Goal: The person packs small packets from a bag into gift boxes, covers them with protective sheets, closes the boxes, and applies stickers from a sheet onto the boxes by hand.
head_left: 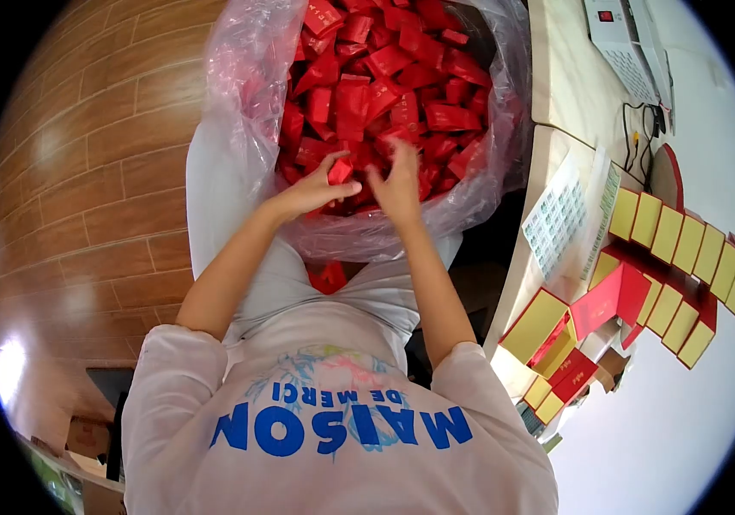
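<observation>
My left hand (311,190) is closed around a small red packet (340,172), with the thumb on its near side. Just to its right, my right hand (398,184) hovers over the heap with fingers apart and their tips smeared by motion; nothing shows in it. Both hands are over the near part of a clear plastic bag (247,60), which is full of loose red packets (384,60). Some packets carry gold print. The bag stands between my knees.
On the right, a pale table (556,51) carries sheets of stickers (558,215), several red and gold boxes (680,240), an open red box (547,330), black cables (642,142) and a white machine (629,43). Cardboard boxes (88,438) stand at lower left on the tiled floor (110,172).
</observation>
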Motion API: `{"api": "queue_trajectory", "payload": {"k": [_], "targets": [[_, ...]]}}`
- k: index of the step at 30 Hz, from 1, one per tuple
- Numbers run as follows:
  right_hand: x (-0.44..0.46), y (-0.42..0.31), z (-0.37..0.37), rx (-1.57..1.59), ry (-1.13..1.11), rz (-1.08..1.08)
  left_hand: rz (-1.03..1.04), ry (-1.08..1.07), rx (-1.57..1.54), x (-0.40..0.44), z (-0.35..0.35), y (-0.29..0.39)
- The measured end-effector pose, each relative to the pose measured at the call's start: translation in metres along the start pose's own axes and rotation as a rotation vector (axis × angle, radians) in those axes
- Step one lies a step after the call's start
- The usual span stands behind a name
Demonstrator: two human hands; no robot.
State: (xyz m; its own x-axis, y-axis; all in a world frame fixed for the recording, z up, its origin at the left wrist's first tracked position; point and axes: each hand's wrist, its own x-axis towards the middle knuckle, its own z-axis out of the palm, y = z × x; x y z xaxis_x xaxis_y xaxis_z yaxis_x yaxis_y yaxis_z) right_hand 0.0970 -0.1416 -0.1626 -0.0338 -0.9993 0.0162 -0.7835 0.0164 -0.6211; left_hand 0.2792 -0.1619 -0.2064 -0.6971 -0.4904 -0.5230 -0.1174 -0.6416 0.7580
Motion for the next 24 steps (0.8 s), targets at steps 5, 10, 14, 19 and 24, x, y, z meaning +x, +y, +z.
{"api": "queue_trajectory", "payload": {"k": [5, 10, 14, 19, 24], "targets": [[0.027, 0.039, 0.013, -0.225, 0.008, 0.384, 0.081, 0.231, -0.41, 0.01, -0.011, -0.003], [0.017, 0.004, 0.004, -0.104, -0.006, 0.098, -0.02, 0.235, -0.74, -0.001, -0.022, 0.001], [-0.027, -0.037, 0.011, -0.033, -0.272, -0.164, -0.073, 0.123, -0.807, -0.006, -0.009, 0.014], [-0.028, -0.024, 0.03, 0.053, -0.178, -0.187, 0.07, 0.26, -0.693, -0.005, -0.01, 0.011], [-0.004, 0.016, 0.041, -0.32, -0.267, -0.096, 0.084, 0.441, -0.672, -0.003, -0.014, 0.01]]}}
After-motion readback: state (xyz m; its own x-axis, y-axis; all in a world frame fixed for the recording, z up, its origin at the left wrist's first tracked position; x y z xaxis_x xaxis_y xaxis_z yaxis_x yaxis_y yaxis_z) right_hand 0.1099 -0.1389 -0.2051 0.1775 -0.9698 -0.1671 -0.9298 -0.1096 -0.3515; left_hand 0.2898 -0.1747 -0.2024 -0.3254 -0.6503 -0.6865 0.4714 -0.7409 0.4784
